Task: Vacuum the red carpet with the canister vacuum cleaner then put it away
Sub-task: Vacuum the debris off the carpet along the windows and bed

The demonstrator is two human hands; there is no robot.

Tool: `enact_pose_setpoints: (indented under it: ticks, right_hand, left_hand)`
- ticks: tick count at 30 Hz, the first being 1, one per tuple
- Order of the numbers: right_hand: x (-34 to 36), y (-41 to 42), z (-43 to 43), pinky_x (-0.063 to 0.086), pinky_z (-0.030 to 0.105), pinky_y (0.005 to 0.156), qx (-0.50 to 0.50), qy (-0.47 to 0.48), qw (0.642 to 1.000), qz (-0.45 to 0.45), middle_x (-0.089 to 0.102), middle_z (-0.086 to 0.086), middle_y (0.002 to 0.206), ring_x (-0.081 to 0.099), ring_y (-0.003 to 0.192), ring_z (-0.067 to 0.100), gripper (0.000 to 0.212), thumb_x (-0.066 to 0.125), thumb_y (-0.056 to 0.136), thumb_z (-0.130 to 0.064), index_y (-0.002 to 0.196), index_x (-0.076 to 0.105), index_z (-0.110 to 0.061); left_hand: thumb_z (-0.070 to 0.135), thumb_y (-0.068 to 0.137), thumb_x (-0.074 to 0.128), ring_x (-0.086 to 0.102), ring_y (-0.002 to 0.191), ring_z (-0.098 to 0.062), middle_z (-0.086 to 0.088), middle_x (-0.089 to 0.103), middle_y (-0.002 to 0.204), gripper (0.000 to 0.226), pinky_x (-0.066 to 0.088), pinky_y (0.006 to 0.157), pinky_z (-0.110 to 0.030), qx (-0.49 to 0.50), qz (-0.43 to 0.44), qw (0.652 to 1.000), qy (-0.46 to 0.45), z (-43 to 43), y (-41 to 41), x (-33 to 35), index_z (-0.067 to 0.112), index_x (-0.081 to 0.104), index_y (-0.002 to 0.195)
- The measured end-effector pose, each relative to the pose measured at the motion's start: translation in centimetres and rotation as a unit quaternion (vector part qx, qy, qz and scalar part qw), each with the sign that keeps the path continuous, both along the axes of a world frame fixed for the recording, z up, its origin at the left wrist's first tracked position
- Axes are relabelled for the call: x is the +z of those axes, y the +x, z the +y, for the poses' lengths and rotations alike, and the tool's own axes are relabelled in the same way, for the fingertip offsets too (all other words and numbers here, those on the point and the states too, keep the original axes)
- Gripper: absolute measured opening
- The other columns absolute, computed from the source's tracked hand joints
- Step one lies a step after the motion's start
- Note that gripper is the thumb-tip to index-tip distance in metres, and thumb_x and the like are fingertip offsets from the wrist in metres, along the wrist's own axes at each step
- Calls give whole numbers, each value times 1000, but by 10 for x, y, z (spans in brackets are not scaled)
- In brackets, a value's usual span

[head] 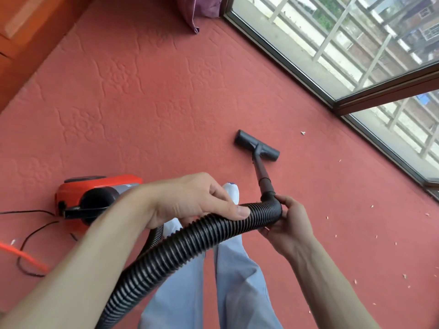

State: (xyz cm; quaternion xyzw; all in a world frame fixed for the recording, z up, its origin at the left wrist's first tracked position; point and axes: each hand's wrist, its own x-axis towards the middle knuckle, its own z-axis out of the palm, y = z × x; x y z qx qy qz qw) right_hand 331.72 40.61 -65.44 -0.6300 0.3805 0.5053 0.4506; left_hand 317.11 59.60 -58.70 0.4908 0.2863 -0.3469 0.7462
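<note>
- Two hands grip one black ribbed hose (185, 245). The left hand (190, 200) curls over it from above with the thumb laid along its side. The right hand (287, 224) wraps round the bend at its end, fingers underneath.
- At that bend the hose joins a dark tube (261, 172), which slopes down and away to the floor head (256, 144). The head lies flat on the red carpet (142, 103) ahead of the person.
- The rest of the hose runs toward the lower left of the view, crossing light blue trouser legs (237, 281). A white sock (231, 191) shows just beyond the left hand.
- The red vacuum cleaner (95, 198) sits on the carpet to the person's left, partly hidden behind the left forearm.
- A thin black cord (35, 231) loops over the carpet beside the cleaner, with a blurred orange cord (23, 255) near it.
- Small pale scraps (303, 133) lie scattered on the carpet toward the right.
- A dark-framed window (332, 43) runs along the carpet's right edge.
- A purple curtain (202, 10) reaches the floor at the far end.
- Orange-brown wooden furniture (28, 32) borders the carpet on the left.
</note>
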Motion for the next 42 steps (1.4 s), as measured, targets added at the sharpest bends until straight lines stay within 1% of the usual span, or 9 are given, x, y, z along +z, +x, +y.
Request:
enact_pose_setpoints:
  ticks: [8,11,14,18,22,29,32,35,42]
  right_hand:
    - [-51,26,36,50,32,72,44,23,997,-57,48,10,89,47,68,19,38,68,73,-29,104,56,-11]
    - [-62,40,38,51,30,64,61,35,995,-66,59,14,91,56,72,20,35,65,81,-26,109,59,-5]
    - [-59,43,26,50,30,63,33,35,996,-80,63,13,83,59,68,20,32,61,87,-22,113,58,-3]
    - [-35,40,-4,47,26,55,-57,32,992,-105,56,11,74,54,57,18,26,54,88,-18,111,54,-5]
    - [-8,31,-21,43,26,57,-83,43,993,-75,51,5,74,48,56,15,24,52,88,-19,110,58,-13]
    - [-11,28,-28,45,31,70,-190,30,978,-81,55,5,87,52,67,19,40,53,87,-21,124,63,-13]
    - [-23,43,-22,47,31,71,-206,29,974,-89,56,6,91,54,70,20,28,52,88,-21,114,60,-15]
    - [-41,69,-15,51,34,81,-203,23,975,-91,61,6,94,59,76,22,29,54,87,-23,113,61,-13]
    - [-78,148,-7,46,22,51,-163,34,978,-127,54,9,71,51,52,18,22,50,90,-23,105,51,-8]
  left_hand:
    - [59,82,71,65,74,-11,11,70,80,48,53,78,-29,117,48,985,119,-30,1,-19,15,77,100]
    - [66,74,72,72,97,-15,5,75,108,49,56,96,-40,165,57,973,150,-62,6,-34,28,76,104]
    - [65,72,74,71,90,-21,-4,71,101,42,57,91,-51,167,40,979,106,-78,7,-36,33,76,100]
    - [52,78,80,63,72,-16,-7,69,85,35,51,68,-36,116,-1,992,40,-59,12,-21,28,78,103]
    - [54,67,84,68,86,-27,-15,72,121,47,45,61,-29,73,-34,996,23,-28,19,-4,28,78,105]
    - [54,65,84,63,80,-24,-23,70,114,45,50,68,-35,42,-45,998,23,-25,37,1,30,78,103]
    - [54,67,84,68,88,-23,-17,75,110,42,55,82,-44,52,-40,997,42,-26,48,-6,30,79,101]
    - [52,70,79,67,69,-10,-7,78,93,36,54,69,-32,77,-22,992,98,-36,70,-16,26,80,96]
    - [54,74,81,72,72,-15,-3,78,87,42,56,67,-31,119,-5,985,127,-78,131,-50,23,74,101]
